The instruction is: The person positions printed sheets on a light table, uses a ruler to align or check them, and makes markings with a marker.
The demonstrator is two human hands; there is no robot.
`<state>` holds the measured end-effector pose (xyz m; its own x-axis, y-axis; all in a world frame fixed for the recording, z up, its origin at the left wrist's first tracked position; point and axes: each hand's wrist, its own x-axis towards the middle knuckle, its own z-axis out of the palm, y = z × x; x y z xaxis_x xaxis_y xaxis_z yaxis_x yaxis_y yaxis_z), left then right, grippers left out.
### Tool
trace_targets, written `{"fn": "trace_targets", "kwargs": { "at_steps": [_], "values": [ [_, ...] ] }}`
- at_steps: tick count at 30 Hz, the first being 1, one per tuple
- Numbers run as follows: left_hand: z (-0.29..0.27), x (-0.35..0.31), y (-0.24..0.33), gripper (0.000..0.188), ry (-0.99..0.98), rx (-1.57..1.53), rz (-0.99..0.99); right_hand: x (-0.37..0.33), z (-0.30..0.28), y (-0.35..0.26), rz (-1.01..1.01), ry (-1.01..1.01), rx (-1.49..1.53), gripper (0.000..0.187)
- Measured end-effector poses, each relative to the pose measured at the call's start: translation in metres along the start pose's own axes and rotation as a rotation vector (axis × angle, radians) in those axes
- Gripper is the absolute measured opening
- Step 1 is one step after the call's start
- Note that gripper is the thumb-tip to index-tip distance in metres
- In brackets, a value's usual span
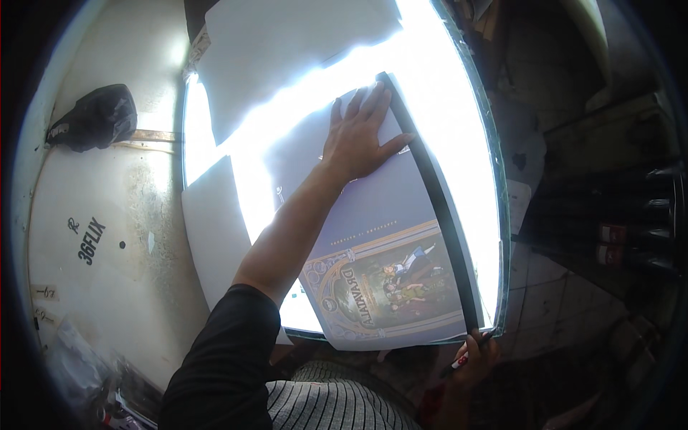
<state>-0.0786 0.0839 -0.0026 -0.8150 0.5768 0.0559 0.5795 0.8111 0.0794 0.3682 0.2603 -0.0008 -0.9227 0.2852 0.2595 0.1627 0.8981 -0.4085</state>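
The left hand (360,136) lies flat with fingers (373,97) spread, pressing the far end of a printed poster (380,236) against a long dark straightedge (437,208) that runs along the poster's 3 o'clock edge. The right hand (474,357) sits at the ruler's near end, fingers curled around a red-and-black cutter (464,358). The poster lies on a brightly lit glass-topped table (473,122) — white sheets (272,50) beneath it. At 9 o'clock, well apart, a black pouch (97,117) rests on a worn white surface (107,236).
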Motion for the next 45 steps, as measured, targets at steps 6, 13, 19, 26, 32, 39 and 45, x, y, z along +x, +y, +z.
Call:
{"fn": "trace_targets", "kwargs": {
  "at_steps": [6, 13, 19, 26, 32, 39, 45],
  "values": [
    [-0.002, 0.0, 0.001, 0.094, -0.029, 0.019, 0.009, 0.0, 0.0, 0.001, -0.017, 0.034, -0.022, 0.033],
    [0.0, -0.002, -0.007, 0.099, -0.018, 0.03, 0.005, -0.003, 0.008, -0.003, -0.012, 0.039, -0.01, 0.029],
    [0.017, 0.007, 0.009, 0.102, 0.035, -0.064, 0.058, -0.026, -0.015, 0.012, 0.226, -0.201, 0.186, 0.021],
    [-0.036, 0.013, 0.026, 0.132, -0.252, -0.051, 0.025, 0.003, -0.009, -0.001, 0.176, -0.082, 0.139, 0.028],
    [-0.052, 0.03, 0.05, 0.137, -0.417, -0.08, -0.008, -0.007, -0.015, 0.016, 0.189, 0.011, 0.18, 0.028],
    [-0.062, 0.035, 0.037, 0.145, -0.496, 0.025, -0.094, 0.105, -0.015, 0.052, 0.317, 0.27, 0.437, 0.027],
    [-0.037, 0.032, 0.043, 0.152, -0.48, 0.003, -0.116, 0.291, 0.059, 0.022, -0.041, 0.17, 0.466, 0.022]
  ]
}}
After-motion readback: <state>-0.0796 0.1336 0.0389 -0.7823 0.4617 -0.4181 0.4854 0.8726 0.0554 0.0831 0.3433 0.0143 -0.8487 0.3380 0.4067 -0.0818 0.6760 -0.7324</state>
